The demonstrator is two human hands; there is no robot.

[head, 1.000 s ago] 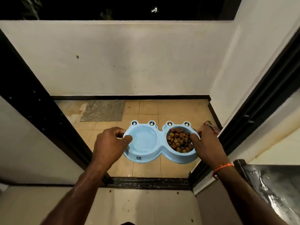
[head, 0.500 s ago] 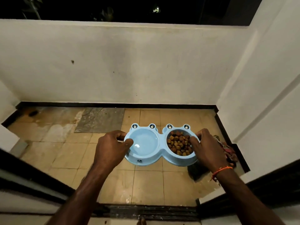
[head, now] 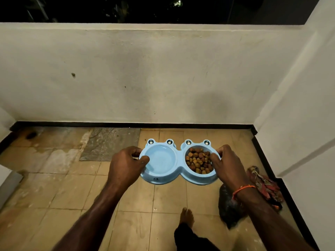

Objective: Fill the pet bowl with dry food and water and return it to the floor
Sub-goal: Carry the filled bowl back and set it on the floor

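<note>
I hold a light blue double pet bowl [head: 178, 175] with frog eyes level in the air above a tiled balcony floor. Its left cup [head: 160, 159] looks filled with clear water. Its right cup holds brown dry food [head: 198, 160]. My left hand [head: 125, 164] grips the bowl's left rim with the thumb over the edge. My right hand [head: 229, 166], with an orange thread at the wrist, grips the right rim.
A white parapet wall [head: 145, 75] closes the far side and a white wall [head: 299, 105] the right. A dark bag [head: 227, 207] and a reddish rope toy [head: 262, 182] lie at the right. A grey patch [head: 110, 144] marks the floor. My bare foot [head: 186, 217] stands below the bowl.
I have stepped through the doorway onto the balcony, carrying the bowl forward. The door frame has left the view and my foot has come into sight. Both grips are unchanged.
</note>
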